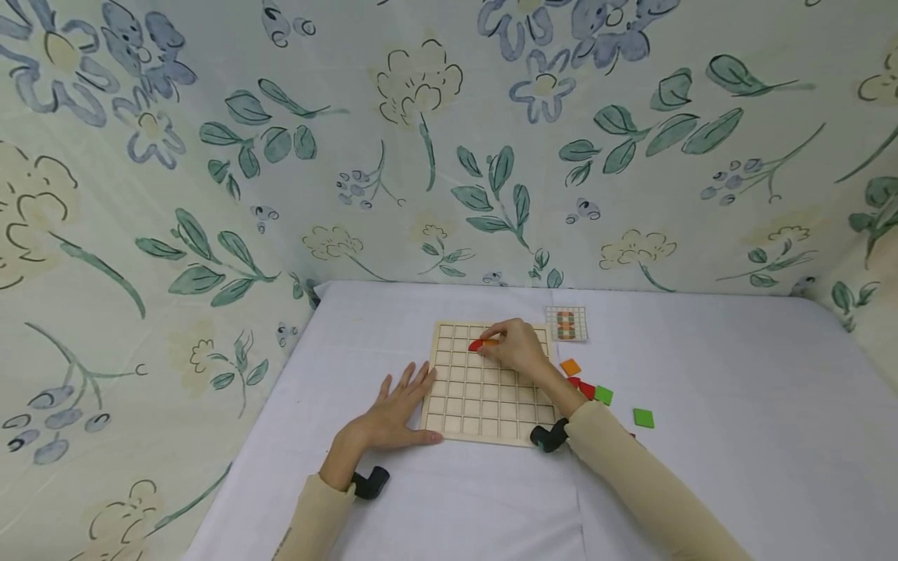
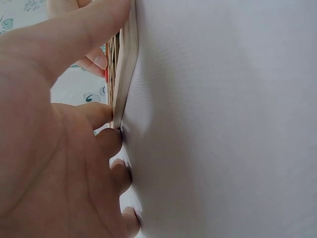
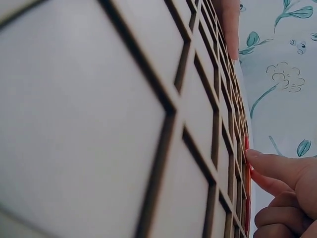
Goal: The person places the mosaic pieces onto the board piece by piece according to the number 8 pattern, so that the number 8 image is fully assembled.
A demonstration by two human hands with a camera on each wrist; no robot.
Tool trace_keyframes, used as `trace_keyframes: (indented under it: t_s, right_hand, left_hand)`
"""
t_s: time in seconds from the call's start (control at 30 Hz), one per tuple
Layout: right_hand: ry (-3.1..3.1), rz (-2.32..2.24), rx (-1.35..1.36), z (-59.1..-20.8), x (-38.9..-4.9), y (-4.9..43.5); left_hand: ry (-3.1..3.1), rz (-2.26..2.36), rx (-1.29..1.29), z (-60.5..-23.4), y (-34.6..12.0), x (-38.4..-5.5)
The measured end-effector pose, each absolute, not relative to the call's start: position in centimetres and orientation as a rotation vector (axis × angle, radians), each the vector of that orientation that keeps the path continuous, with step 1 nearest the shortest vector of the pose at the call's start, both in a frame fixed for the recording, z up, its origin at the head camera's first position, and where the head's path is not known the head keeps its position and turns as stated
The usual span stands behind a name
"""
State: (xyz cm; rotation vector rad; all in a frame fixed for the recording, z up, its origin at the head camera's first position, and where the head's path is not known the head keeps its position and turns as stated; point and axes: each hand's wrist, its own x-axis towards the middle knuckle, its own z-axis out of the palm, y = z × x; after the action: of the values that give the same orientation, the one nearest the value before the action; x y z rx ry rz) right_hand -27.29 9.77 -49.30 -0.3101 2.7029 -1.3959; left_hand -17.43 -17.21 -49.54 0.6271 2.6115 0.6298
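Observation:
A wooden grid board [image 1: 459, 405] lies on the table, divided into small square cells. My right hand [image 1: 515, 347] is over its upper part, with thumb and index finger pinching a small red tile [image 1: 475, 344] at the grid. Right beside that tile is an orange tile [image 1: 490, 343], partly covered by the fingers. In the right wrist view the red tile [image 3: 246, 143] shows at the fingertips, close against the board. My left hand [image 1: 396, 413] rests along the board's left side, fingers spread and thumb at the lower corner; in the left wrist view its fingertips touch the edge.
A printed pattern card [image 1: 566, 323] lies beyond the board's upper right corner. Right of the board are an orange tile [image 1: 570, 366], red tiles [image 1: 586, 390] and green tiles [image 1: 643, 418], some beside my right forearm. A floral cloth [image 1: 449, 156] hangs behind the white-covered table [image 1: 737, 405].

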Motion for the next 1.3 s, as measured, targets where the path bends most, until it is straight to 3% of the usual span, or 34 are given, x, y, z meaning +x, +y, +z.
trace_keyframes:
  t_s: [0.5, 0.93, 1.3]
  right_hand:
    - [2.644, -1.444, -0.170, -48.0, -26.3, 14.4]
    - [2.760, -1.214, -0.005, -47.9, -22.2, 22.2]
    - [2.803, -1.169, 0.031, -48.5, -20.7, 24.6]
  left_hand:
    - [2.607, 0.650, 0.637, -49.4, -17.2, -17.4]
    - [2.606, 0.664, 0.622, -49.7, -17.2, -17.3]
    - [2.609, 0.652, 0.625, -49.6, -17.2, -17.3]
